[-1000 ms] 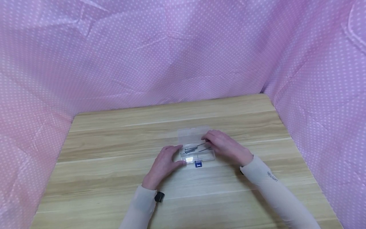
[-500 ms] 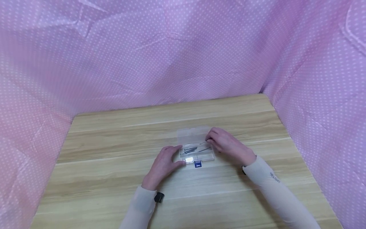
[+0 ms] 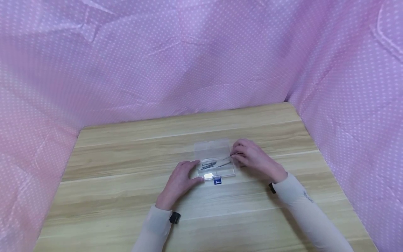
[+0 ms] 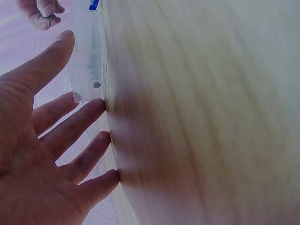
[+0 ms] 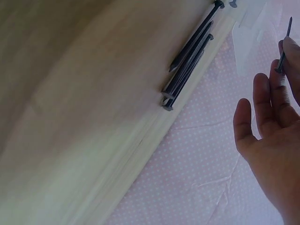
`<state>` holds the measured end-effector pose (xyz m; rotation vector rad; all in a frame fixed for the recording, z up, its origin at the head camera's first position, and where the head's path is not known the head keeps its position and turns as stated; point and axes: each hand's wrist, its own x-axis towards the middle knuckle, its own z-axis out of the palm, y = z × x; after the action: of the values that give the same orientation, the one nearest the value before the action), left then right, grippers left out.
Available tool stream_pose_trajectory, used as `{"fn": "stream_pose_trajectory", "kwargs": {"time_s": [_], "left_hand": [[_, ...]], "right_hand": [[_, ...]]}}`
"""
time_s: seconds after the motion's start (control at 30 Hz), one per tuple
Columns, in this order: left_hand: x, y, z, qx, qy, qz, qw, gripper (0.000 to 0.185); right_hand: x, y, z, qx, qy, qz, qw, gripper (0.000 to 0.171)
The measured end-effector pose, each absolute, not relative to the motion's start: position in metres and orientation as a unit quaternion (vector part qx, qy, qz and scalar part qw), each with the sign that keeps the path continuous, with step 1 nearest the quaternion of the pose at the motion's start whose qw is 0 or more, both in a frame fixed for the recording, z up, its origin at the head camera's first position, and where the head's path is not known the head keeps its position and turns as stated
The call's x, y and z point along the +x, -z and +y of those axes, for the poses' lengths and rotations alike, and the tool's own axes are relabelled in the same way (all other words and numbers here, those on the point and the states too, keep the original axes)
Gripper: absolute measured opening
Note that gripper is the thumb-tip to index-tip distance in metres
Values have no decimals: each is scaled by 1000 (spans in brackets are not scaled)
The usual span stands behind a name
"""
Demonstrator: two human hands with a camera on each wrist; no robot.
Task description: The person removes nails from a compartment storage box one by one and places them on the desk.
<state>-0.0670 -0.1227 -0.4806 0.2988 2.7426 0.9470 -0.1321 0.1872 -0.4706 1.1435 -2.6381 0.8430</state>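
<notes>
A clear plastic box (image 3: 225,172) stands on the table with its lid (image 3: 211,149) folded back. Several dark nails (image 3: 208,165) lie in its left part, and a single nail (image 3: 224,164) lies farther right inside. My left hand (image 3: 177,182) holds the box's left end, thumb at the near corner, index finger at the far one; its other fingertips touch the table in the left wrist view. Just beyond the box's right end, my right hand (image 3: 255,159) pinches a nail (image 5: 289,29) between thumb and fingers, point upward in the right wrist view.
More loose nails (image 5: 191,65) lie on the wooden table (image 3: 132,150) beside the right hand, mostly hidden by it in the head view. A blue latch (image 3: 217,180) sits at the box's front. Pink dotted cloth (image 3: 189,70) surrounds the table's back and sides.
My right hand has drawn back to the right from over the box, the nail still in its fingers. My left hand stays at the box's left end.
</notes>
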Motion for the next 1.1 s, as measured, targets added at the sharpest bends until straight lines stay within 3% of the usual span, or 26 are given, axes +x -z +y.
{"fn": "stream_pose_trajectory", "kwargs": {"time_s": [0.23, 0.57, 0.83, 1.1], "left_hand": [[-67, 481, -122, 103, -321, 935, 112, 73], [-68, 483, -123, 108, -318, 936, 109, 73], [-68, 484, -125, 129, -320, 934, 93, 73], [-69, 483, -125, 128, -320, 934, 92, 74]], "right_hand": [[-132, 469, 196, 343, -296, -890, 57, 9], [-134, 471, 208, 324, -301, -893, 83, 10], [-137, 469, 214, 304, -295, -905, 47, 11], [-143, 470, 218, 303, -298, -904, 58, 7]]}}
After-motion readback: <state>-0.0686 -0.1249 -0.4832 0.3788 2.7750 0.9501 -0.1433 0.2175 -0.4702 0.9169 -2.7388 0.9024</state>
